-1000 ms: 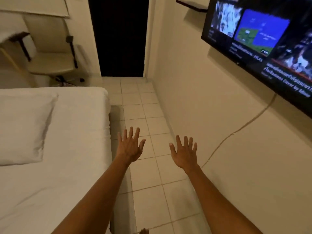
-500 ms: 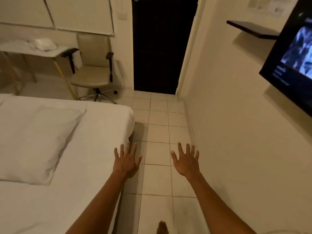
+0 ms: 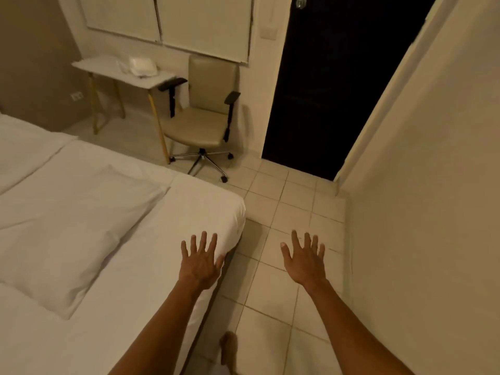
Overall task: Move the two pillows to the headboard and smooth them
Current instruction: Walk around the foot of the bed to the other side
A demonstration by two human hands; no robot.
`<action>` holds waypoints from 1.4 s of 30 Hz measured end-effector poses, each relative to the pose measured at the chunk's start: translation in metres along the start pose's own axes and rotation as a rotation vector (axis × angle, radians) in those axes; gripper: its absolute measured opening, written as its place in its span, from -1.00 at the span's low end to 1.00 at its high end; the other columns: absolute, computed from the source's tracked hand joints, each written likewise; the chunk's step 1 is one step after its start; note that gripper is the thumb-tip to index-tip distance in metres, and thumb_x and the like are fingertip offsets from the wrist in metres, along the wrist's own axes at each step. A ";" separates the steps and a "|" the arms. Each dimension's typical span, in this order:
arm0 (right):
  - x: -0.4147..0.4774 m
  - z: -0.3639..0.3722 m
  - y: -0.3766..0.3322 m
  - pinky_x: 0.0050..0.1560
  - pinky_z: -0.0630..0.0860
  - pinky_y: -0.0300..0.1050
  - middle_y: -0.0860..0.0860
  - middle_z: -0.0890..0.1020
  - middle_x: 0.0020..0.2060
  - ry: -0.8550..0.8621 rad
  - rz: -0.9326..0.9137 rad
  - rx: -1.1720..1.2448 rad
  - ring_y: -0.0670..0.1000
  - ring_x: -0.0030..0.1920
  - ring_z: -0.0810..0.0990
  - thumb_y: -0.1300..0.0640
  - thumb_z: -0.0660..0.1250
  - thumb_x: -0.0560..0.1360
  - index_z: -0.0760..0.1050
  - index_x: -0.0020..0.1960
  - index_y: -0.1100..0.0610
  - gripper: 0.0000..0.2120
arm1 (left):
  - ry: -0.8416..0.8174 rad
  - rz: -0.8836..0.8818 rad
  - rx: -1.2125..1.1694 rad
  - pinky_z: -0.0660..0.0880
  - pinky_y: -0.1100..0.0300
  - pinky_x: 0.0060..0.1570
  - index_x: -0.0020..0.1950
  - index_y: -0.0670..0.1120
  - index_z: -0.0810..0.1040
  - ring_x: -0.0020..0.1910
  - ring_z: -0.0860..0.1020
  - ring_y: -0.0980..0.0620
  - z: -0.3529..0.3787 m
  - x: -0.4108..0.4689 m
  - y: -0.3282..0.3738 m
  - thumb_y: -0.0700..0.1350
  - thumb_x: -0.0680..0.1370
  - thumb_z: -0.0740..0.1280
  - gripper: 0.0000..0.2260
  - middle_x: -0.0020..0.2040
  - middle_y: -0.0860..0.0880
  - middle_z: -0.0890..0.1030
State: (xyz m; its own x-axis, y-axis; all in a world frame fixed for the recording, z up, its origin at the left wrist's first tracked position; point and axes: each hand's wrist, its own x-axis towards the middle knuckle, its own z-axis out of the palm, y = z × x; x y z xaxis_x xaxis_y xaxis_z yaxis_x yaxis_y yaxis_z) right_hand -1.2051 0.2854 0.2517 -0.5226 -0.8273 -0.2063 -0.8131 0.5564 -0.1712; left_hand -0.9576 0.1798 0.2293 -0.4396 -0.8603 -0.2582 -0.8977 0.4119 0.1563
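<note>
A white pillow (image 3: 73, 228) lies flat on the white bed (image 3: 167, 261), left of my arms. A second white pillow (image 3: 24, 152) shows partly at the far left, beyond the first. My left hand (image 3: 201, 262) hovers open, fingers spread, over the bed's near right edge, to the right of the first pillow and apart from it. My right hand (image 3: 304, 262) is open with spread fingers over the tiled floor, holding nothing. No headboard is in view.
A beige office chair (image 3: 204, 117) and a small white desk (image 3: 121, 73) stand beyond the bed's corner. A dark doorway (image 3: 332, 85) opens ahead. A wall (image 3: 427, 212) runs close on my right, leaving a narrow tiled aisle (image 3: 284, 212). My bare foot (image 3: 228, 347) shows below.
My view has swung left: the television has left the frame, and the chair, desk and more of the bed came in. Both hands stay open and spread.
</note>
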 end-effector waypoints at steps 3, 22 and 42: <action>0.061 -0.016 -0.014 0.55 -0.20 0.24 0.19 -0.02 0.60 0.001 -0.035 -0.019 0.24 0.58 -0.14 -0.24 -0.17 0.64 -0.10 0.62 0.02 -0.38 | 0.042 -0.036 -0.041 -0.25 -0.22 0.52 0.60 0.06 -0.24 0.59 -0.18 -0.22 -0.020 0.064 0.005 0.27 0.61 -0.20 -0.40 0.62 -0.10 -0.17; 0.427 -0.078 -0.095 0.56 -0.18 0.23 0.19 0.01 0.59 -0.019 -0.321 -0.049 0.23 0.59 -0.13 -0.26 -0.17 0.62 -0.11 0.61 0.00 -0.36 | 0.036 -0.306 -0.067 -0.18 -0.21 0.54 0.60 0.00 -0.23 0.59 -0.16 -0.23 -0.104 0.347 0.002 0.22 0.64 -0.18 -0.41 0.62 -0.11 -0.16; 0.694 -0.095 -0.270 0.55 -0.06 0.26 0.19 0.12 0.57 -0.118 -0.934 -0.180 0.25 0.57 0.00 -0.21 -0.09 0.64 0.01 0.60 0.04 -0.39 | 0.155 -0.930 -0.285 -0.16 -0.19 0.54 0.61 0.01 -0.19 0.60 -0.12 -0.22 -0.134 0.501 -0.049 0.20 0.65 -0.15 -0.42 0.63 -0.11 -0.11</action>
State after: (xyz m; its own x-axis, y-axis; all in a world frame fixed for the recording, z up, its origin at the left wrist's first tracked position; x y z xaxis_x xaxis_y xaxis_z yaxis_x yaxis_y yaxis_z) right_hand -1.3728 -0.4465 0.2460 0.3779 -0.9121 -0.1589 -0.9208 -0.3524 -0.1669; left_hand -1.1304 -0.3114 0.2205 0.4654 -0.8428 -0.2702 -0.8344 -0.5196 0.1835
